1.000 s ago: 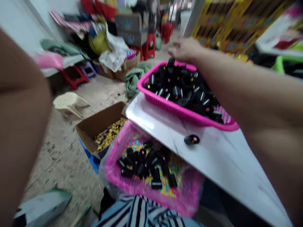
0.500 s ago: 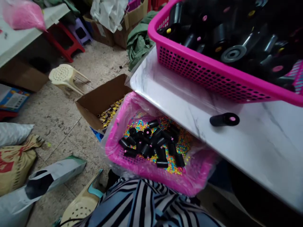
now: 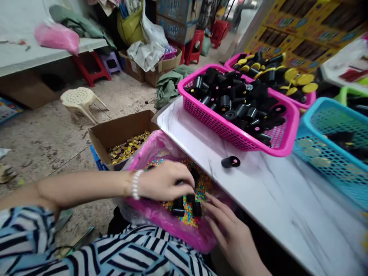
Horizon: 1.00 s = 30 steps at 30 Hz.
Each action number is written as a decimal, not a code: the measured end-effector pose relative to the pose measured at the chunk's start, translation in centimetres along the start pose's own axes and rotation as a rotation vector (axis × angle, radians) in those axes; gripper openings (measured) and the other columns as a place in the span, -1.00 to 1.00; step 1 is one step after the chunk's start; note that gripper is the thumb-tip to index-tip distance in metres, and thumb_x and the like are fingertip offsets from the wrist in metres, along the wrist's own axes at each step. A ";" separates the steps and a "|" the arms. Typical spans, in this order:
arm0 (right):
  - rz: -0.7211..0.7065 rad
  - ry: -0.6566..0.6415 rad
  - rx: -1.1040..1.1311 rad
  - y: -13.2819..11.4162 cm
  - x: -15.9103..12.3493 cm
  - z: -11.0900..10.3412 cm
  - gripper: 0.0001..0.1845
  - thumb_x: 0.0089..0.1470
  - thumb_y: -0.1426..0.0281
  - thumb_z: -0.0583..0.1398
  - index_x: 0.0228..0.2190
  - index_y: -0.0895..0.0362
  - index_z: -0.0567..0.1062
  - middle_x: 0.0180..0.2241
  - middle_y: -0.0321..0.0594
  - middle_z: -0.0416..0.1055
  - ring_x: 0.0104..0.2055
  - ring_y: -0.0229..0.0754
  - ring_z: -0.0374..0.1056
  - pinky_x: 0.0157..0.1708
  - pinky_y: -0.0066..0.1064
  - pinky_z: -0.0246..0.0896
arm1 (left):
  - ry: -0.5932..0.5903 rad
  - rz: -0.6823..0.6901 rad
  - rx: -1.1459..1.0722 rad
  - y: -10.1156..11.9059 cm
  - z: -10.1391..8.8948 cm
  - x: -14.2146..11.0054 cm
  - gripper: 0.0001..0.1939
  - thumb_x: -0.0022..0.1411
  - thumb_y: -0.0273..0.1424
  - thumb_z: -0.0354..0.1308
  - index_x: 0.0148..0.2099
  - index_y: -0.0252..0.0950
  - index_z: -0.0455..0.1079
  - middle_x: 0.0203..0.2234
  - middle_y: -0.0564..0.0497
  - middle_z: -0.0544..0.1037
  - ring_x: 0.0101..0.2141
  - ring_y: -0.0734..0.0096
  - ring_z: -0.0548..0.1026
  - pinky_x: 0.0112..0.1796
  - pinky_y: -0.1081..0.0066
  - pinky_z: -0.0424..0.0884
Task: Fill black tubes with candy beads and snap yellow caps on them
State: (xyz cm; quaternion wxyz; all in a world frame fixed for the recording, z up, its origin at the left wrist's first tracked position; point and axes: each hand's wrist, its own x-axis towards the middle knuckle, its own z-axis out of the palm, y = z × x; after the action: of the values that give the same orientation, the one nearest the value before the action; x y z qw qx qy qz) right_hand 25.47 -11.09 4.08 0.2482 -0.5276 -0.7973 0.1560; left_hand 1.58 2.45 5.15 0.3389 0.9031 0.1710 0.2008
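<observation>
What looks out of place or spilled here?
One black cylinder lies on its side on the white tabletop, alone, outside the pink basket where similar ones are heaped. It may be a stray. Dark marks also spot the floor.

My left grip (image 3: 166, 180) is blurry and hides some of the black tubes (image 3: 178, 211) in the pink tray (image 3: 172, 232), so I can't tell if it holds one, and the edges of my view cut off my right forearm (image 3: 251, 262) and the blue basket (image 3: 333, 172).

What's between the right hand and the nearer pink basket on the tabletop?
Head view: the near table edge, then a strip of white marbled tabletop with one black cylinder lying on it.
</observation>
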 end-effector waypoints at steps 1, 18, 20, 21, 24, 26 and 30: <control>-0.019 -0.016 -0.056 0.8 -0.4 1.7 -0.62 0.23 0.46 0.11 0.05 0.05 0.51 0.10 -0.05 0.46 0.01 -0.04 0.49 -0.10 -0.22 0.52 | -0.071 0.070 0.057 -0.1 1.3 0.5 -0.84 0.36 -0.36 0.14 -0.12 -0.34 0.46 -0.26 -0.06 0.56 -0.21 0.33 0.52 -0.10 0.29 0.47; -0.220 -0.245 -0.128 2.3 -0.3 7.1 -0.68 0.18 0.52 0.16 -0.04 0.15 0.53 -0.05 -0.03 0.52 -0.05 0.01 0.39 -0.07 -0.13 0.45 | -0.364 0.134 0.516 0.2 3.2 -2.8 -0.51 0.21 0.01 0.23 -0.09 -0.32 0.54 -0.02 -0.24 0.50 0.12 -0.13 0.33 0.14 -0.02 0.18; -0.183 -0.265 -0.113 3.0 0.0 7.1 -0.72 0.18 0.52 0.17 -0.07 0.17 0.52 -0.08 -0.03 0.52 -0.07 -0.01 0.39 -0.08 -0.16 0.44 | -0.392 0.163 0.448 0.3 4.9 -3.5 -0.62 0.25 -0.04 0.21 -0.16 -0.25 0.57 -0.10 -0.15 0.55 0.12 -0.10 0.35 0.17 -0.03 0.16; -0.155 -0.273 -0.113 3.4 0.1 6.9 -0.71 0.18 0.53 0.16 -0.06 0.18 0.51 -0.07 -0.02 0.51 -0.07 -0.01 0.38 -0.08 -0.17 0.44 | -0.392 0.151 0.459 0.0 5.6 -3.8 -0.71 0.28 -0.13 0.21 -0.22 -0.24 0.58 -0.17 -0.12 0.57 0.11 -0.08 0.37 0.19 -0.03 0.14; -0.106 -0.307 -0.099 3.8 0.6 6.7 -0.68 0.16 0.57 0.15 -0.04 0.22 0.49 -0.07 0.04 0.50 -0.07 0.03 0.38 -0.09 -0.12 0.43 | -0.345 0.031 0.576 -1.0 6.2 -4.0 -0.81 0.29 -0.38 0.22 -0.35 -0.31 0.57 -0.29 -0.11 0.58 0.07 -0.04 0.41 0.21 0.00 0.13; -0.111 -0.355 -0.041 3.3 0.9 7.0 -0.68 0.16 0.59 0.14 -0.06 0.21 0.51 -0.07 0.05 0.51 -0.07 0.05 0.39 -0.09 -0.10 0.43 | -0.307 -0.039 0.601 -1.4 5.4 -4.0 -0.80 0.26 -0.34 0.26 -0.37 -0.36 0.57 -0.24 -0.16 0.59 0.08 -0.06 0.40 0.20 0.01 0.16; -0.118 -0.388 0.070 2.0 1.0 7.8 -0.76 0.16 0.57 0.16 -0.16 0.12 0.53 -0.19 -0.09 0.55 -0.12 -0.06 0.45 -0.11 -0.20 0.45 | -0.233 -0.059 0.453 -0.8 3.3 -4.0 -0.71 0.25 -0.20 0.26 -0.29 -0.36 0.56 -0.08 -0.22 0.56 0.15 -0.11 0.35 0.20 -0.04 0.17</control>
State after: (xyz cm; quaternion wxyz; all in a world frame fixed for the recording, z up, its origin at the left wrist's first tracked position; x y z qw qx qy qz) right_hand 22.33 -9.23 -3.18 0.1171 -0.4310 -0.8538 0.2676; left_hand -0.43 -0.59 1.34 0.1512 0.9676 0.1976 0.0420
